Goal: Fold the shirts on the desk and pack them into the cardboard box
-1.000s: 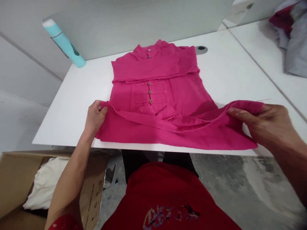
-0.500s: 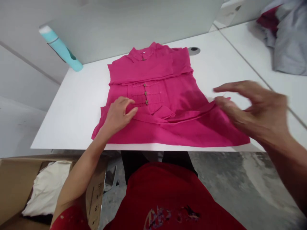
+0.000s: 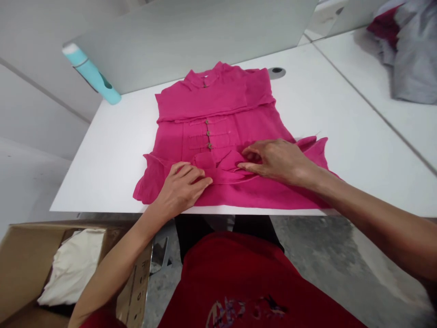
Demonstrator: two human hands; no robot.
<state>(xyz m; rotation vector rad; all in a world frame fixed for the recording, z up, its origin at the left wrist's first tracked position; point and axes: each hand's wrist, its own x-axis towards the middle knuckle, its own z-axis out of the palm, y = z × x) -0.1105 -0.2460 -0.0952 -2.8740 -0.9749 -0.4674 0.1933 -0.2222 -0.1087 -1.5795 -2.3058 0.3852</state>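
White table (image 3: 341,136) w/ pink shirt (image 3: 218,100) spread flat, collar at far side, hem at near edge.
Cardboard box (image 3: 20,246) on floor lower left, white cloth (image 3: 68,273) inside. L hand (image 3: 182,184) lying open, palm down, fingers flat on bunched fold nr hem. R hand (image 3: 278,159) just beside it, fingertips on same fold at ctr; pinching or only pressing, can't tell. Teal bottle (image 3: 92,75) at far-left corner. Small buttons (image 3: 207,134) down shirt front.

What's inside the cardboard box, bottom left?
A bundled cream cloth lies in the cardboard box, with something dark showing just under its near edge. What lies deeper, or on the right side of the box, is hidden by the cloth, the box walls and the person's left forearm.
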